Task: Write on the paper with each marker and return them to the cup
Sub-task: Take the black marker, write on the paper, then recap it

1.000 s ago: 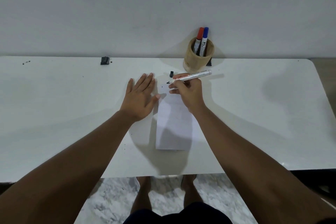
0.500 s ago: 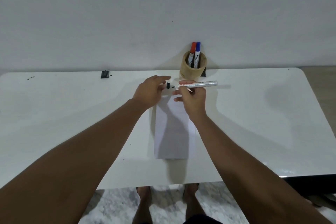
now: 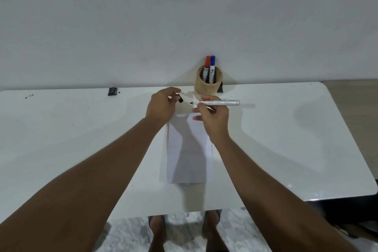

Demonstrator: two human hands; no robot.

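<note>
A white sheet of paper (image 3: 189, 155) lies lengthwise on the white table (image 3: 286, 139). My right hand (image 3: 214, 117) holds an uncapped black marker (image 3: 223, 102) level above the paper's far end, tip pointing left. Just left of that tip, my left hand (image 3: 162, 106) pinches the small black cap (image 3: 180, 98). A wooden cup (image 3: 207, 88) stands by the wall behind my hands, with a red-capped marker (image 3: 207, 67) and a blue-capped marker (image 3: 212, 67) upright in it.
A small black object (image 3: 112, 91) sits at the table's far edge to the left, with a few dark specks (image 3: 29, 96) further left. The wall rises right behind the cup. My feet show on the marbled floor below the table's near edge.
My left hand left the table beside the paper, reached to the cap near the cup and picked it up. The marker in my right hand turned level, and my view tilted upward.
</note>
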